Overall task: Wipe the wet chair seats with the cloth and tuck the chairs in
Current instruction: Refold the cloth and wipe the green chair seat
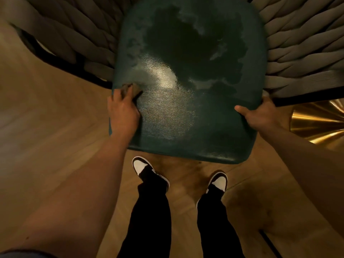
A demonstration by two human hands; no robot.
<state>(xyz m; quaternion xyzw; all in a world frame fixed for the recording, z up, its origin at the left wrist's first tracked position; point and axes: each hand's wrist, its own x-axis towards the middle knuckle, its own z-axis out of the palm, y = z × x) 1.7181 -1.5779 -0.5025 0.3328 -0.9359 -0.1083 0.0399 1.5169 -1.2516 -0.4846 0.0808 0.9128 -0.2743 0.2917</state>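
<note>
- Down on the left, the wooden floor (46,112) runs under the chair's woven rope side (61,40) and its dark frame
- Next the left hand (123,110) sits at the near left corner of the seat, fingers curled round a bunched brownish cloth (133,89) and pressing it onto the surface
- Then the dark green chair seat (186,118) fills the middle; a dark patch spreads over its far half, with a shiny streak beside the cloth
- Below the seat's front edge stand two black and white shoes (143,166) under black trousers
- Further right, the right hand (260,114) grips the seat's right edge, thumb lying on top, fingers wrapped underneath out of sight
- Lastly, a ribbed gold base (316,123) gleams just beside that wrist, below the chair's other rope side (301,45)
</note>
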